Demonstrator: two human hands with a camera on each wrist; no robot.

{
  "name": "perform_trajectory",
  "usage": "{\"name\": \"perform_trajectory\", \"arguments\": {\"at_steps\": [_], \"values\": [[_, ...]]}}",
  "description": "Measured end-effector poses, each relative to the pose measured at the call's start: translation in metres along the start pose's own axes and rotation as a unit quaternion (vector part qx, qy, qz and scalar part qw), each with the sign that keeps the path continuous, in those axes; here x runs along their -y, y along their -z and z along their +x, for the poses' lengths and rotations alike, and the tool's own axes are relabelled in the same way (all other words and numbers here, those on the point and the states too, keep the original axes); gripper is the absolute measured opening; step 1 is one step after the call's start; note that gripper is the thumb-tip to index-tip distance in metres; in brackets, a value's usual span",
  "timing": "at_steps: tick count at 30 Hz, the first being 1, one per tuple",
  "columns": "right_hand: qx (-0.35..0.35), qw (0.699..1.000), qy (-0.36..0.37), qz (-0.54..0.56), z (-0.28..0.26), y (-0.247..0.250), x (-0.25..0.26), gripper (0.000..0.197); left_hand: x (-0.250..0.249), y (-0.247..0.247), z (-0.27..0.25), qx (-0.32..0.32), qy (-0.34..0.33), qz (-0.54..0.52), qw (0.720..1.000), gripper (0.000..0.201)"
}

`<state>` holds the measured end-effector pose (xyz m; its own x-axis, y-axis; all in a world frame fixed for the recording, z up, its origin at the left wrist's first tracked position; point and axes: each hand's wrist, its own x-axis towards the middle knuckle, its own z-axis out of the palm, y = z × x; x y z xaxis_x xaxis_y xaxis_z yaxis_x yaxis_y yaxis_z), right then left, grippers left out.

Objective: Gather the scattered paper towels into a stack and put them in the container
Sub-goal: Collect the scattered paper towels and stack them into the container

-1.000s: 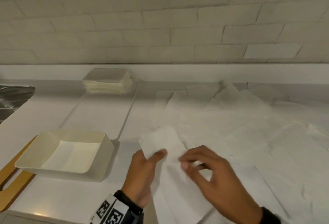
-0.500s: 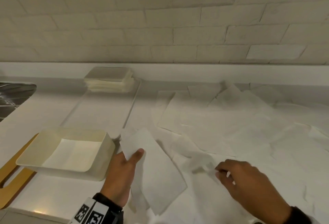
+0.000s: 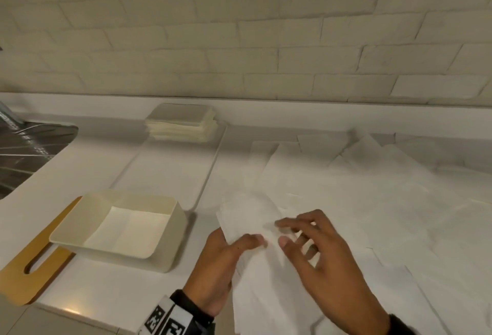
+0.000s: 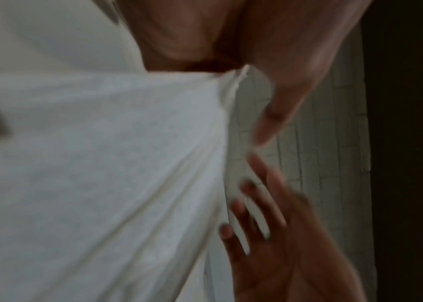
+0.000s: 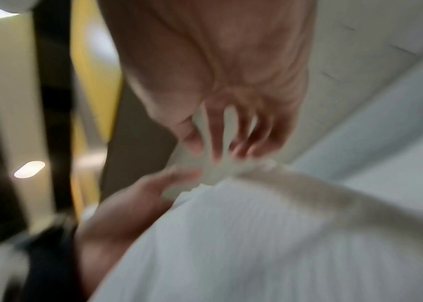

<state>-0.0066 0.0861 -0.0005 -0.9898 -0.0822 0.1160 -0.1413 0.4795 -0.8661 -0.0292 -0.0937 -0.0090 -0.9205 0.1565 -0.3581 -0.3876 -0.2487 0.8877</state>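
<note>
My left hand (image 3: 234,252) holds a small bunch of white paper towels (image 3: 255,228) near the counter's front edge, thumb on top and fingers hidden underneath. My right hand (image 3: 298,241) hovers just right of it, fingers spread and fairly straight, fingertips (image 3: 279,224) touching the top towel. The left wrist view shows the towels (image 4: 102,163) draping from the left palm, with the right hand (image 4: 254,228) alongside. The cream container (image 3: 119,228) sits left of the hands, with a white sheet on its floor. Several loose towels (image 3: 372,201) cover the counter to the right.
A stack of cream squares (image 3: 181,121) sits at the back on a long white tray (image 3: 170,172). A yellow cutting board (image 3: 26,268) lies under the container's left side. A metal sink (image 3: 26,148) is at far left. A brick wall runs behind the counter.
My right hand came back from the loose towels on the right and now meets the left hand. The left hand moved right, away from the container, and the held bunch looks thicker.
</note>
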Motion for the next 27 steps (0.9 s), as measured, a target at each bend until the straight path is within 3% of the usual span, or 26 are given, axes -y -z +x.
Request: {"name": "perform_trajectory", "arguments": {"at_steps": [1, 2, 4, 6, 10, 13, 15, 17, 19, 22, 24, 27], "values": [[-0.023, 0.999, -0.033, 0.034, 0.006, 0.003, -0.005, 0.028, -0.001, 0.006, 0.003, -0.014, -0.007, 0.021, 1.000, 0.039], [0.001, 0.994, -0.082, 0.070, 0.012, 0.006, -0.009, 0.034, -0.002, 0.011, 0.005, -0.018, -0.014, 0.037, 0.999, 0.037], [0.135, 0.967, -0.154, 0.153, 0.026, 0.006, -0.010, 0.040, -0.008, 0.016, 0.008, -0.004, -0.016, 0.062, 0.998, 0.034], [0.192, 0.938, -0.161, 0.240, 0.038, -0.001, -0.012, 0.036, -0.014, 0.016, 0.014, 0.010, -0.002, 0.086, 0.996, 0.028], [0.200, 0.925, -0.138, 0.293, 0.055, -0.024, -0.016, 0.049, -0.023, 0.013, 0.025, 0.003, 0.009, 0.111, 0.994, 0.023], [0.207, 0.912, -0.157, 0.317, 0.063, -0.039, -0.019, 0.064, -0.026, 0.015, 0.029, 0.019, 0.002, 0.144, 0.989, 0.036], [0.209, 0.892, -0.184, 0.356, 0.068, -0.043, -0.023, 0.065, -0.027, 0.019, 0.032, 0.012, 0.002, 0.155, 0.988, 0.043], [0.207, 0.880, -0.203, 0.377, 0.073, -0.041, -0.025, 0.053, -0.028, 0.023, 0.037, -0.004, -0.001, 0.151, 0.988, 0.044], [0.194, 0.903, -0.185, 0.335, 0.078, -0.038, -0.025, 0.041, -0.028, 0.027, 0.042, -0.033, -0.016, 0.151, 0.988, 0.044], [0.103, 0.975, -0.083, 0.176, 0.081, -0.040, -0.021, 0.037, -0.026, 0.024, 0.044, -0.069, -0.109, 0.224, 0.966, 0.047], [0.041, 0.989, -0.012, 0.139, 0.082, -0.045, -0.014, 0.039, -0.026, 0.016, 0.042, -0.071, -0.189, 0.288, 0.936, 0.044], [-0.018, 0.985, 0.045, 0.164, 0.085, -0.049, -0.007, 0.038, -0.024, 0.006, 0.041, -0.074, -0.277, 0.320, 0.903, 0.036]]}}
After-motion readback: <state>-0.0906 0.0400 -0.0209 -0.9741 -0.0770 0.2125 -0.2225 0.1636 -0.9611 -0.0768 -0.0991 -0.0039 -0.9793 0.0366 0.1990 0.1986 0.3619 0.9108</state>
